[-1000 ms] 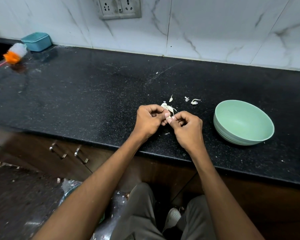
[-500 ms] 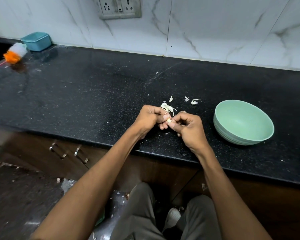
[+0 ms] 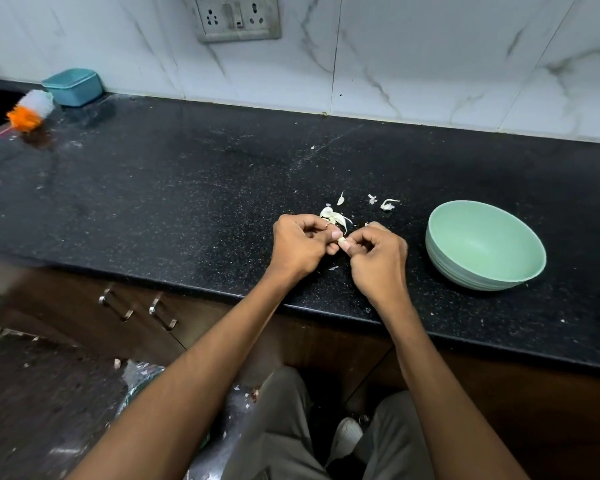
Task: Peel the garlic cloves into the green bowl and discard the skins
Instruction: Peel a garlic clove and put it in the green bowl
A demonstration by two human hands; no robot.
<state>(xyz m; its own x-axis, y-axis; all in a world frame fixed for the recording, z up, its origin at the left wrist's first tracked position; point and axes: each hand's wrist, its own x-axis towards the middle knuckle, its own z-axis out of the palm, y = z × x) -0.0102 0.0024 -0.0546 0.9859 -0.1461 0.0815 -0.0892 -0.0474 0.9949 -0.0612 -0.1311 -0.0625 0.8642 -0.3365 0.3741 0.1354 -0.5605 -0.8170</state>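
A small pale garlic clove sits between my two hands, just above the black counter. My left hand pinches it with thumb and curled fingers. From the other side my right hand pinches the same clove. Most of the clove is hidden by my fingers. Loose white garlic skins lie on the counter right behind my hands, with more skin scraps farther right. The green bowl stands to the right of my right hand, and nothing shows inside it.
A teal lidded box and an orange-and-white brush lie at the counter's far left. A wall socket is on the marble tiles. Below the counter edge are cabinet handles and a plastic-lined bin.
Both hands keep working the clove, fingers shifting slightly around it. They stay in nearly the same place over the counter. The bowl and skins have not moved.
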